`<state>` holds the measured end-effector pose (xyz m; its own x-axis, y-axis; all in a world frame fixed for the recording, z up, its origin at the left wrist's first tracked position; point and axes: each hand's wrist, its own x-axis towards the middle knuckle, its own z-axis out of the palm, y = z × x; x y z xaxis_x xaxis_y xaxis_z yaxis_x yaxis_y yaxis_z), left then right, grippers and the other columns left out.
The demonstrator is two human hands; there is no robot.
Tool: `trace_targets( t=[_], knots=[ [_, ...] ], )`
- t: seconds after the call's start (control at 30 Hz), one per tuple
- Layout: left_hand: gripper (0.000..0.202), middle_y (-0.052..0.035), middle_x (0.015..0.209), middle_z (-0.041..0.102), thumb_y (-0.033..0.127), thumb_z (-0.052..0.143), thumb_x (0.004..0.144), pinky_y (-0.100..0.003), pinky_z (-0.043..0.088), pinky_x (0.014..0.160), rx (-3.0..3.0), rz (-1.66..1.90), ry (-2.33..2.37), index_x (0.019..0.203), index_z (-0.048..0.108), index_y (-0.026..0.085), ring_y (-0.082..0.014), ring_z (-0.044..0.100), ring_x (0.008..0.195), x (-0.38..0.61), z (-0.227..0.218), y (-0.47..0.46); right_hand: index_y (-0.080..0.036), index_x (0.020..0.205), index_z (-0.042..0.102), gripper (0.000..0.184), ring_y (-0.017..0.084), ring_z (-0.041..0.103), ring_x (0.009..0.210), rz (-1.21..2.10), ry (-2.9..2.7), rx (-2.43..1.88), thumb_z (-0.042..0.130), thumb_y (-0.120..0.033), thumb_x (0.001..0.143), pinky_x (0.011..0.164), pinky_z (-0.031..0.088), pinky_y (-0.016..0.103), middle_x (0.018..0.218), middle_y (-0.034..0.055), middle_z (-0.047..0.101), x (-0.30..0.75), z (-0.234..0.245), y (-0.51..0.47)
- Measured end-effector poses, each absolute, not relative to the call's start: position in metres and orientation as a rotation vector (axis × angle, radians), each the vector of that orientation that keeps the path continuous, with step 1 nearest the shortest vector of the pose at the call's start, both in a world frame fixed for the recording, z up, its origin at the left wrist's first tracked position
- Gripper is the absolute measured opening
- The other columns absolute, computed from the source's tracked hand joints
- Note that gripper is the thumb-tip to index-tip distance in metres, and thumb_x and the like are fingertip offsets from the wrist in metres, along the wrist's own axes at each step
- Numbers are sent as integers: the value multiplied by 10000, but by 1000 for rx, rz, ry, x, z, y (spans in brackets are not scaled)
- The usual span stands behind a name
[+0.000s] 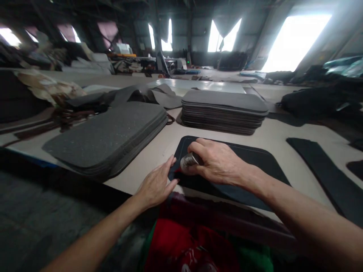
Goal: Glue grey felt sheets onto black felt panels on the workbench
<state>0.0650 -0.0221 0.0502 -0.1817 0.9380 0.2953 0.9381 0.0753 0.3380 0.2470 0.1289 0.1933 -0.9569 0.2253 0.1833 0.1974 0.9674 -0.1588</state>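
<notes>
A dark panel with rounded corners (256, 157) lies flat on the table before me, with a thin pale line running along inside its edge. My right hand (217, 160) is closed around a short, silvery, rounded tool (189, 161) above the panel's left part. A bit of red shows beneath the tool; I cannot make out what it is. At the panel's left edge, my left hand (159, 183) has its fingers stretched out, with the fingertips at the panel's rim and nothing held.
Grey panels lie in a low stack (113, 132) at left and a taller stack (224, 111) behind my right hand. A dark strip (320, 170) lies at right on the pale table (279, 130). The table's front edge runs close to my body.
</notes>
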Motion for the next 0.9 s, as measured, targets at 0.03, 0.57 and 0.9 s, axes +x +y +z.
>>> trace_targets(
  t=[0.03,0.57,0.9],
  knots=[
    [794,-150,1536,451,343,558,953,-483,422,1155,-2013,-728,-2306,1572,87,182,-285,488,1375,65,50,-22,-211,976,584,212,176,558,807,203,-2926,-331,653,-400,905,603,265,277,934,17,593,249,196,130],
    [749,-141,1532,461,418,485,992,-468,402,1168,-1999,-630,-2304,1575,80,181,-269,483,1382,64,50,-22,-256,984,632,227,186,536,757,246,-2984,-735,686,-386,806,620,283,276,901,2,638,333,209,172],
    [740,-128,1528,473,492,419,1002,-478,397,1165,-1995,-580,-2309,1580,77,183,-300,480,1384,58,47,-20,-236,998,644,227,190,579,757,376,-2900,-1084,631,-387,828,593,336,280,894,17,644,416,211,183]
  ],
)
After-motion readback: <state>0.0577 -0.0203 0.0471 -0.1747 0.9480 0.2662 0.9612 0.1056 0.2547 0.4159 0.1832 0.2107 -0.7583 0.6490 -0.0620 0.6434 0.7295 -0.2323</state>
